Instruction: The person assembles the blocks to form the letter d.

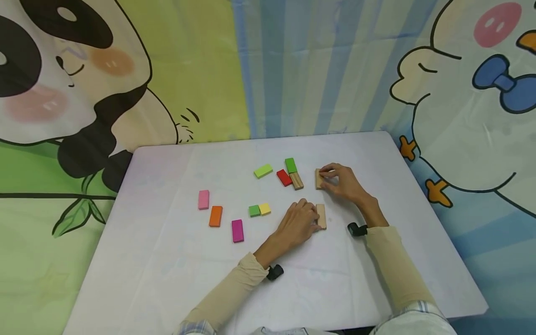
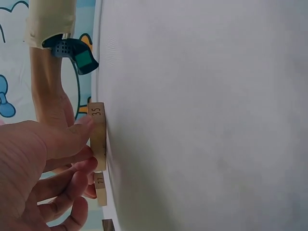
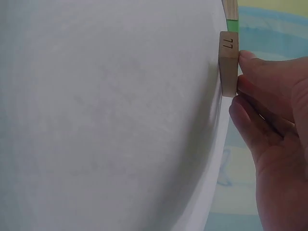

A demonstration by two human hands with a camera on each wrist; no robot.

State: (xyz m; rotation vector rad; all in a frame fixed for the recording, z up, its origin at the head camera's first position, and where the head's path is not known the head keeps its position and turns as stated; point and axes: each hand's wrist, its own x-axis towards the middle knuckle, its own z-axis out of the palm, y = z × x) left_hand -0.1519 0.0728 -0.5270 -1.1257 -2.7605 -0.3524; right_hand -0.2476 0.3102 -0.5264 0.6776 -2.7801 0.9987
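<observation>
Two plain wooden blocks lie on the white table, one behind the other. The thumb and fingers of my left hand pinch the nearer wooden block; in the left wrist view its end face carries the number 35. Farther back, my right hand holds the other wooden block with thumb and fingertips at its side. That block's end reads 77 in the right wrist view. Left of the right hand lie a wooden block, a green block and a red block.
A light green block lies toward the back. Small green and yellow pieces sit side by side mid-table. Pink, orange and magenta blocks lie to the left. A printed curtain stands behind the table.
</observation>
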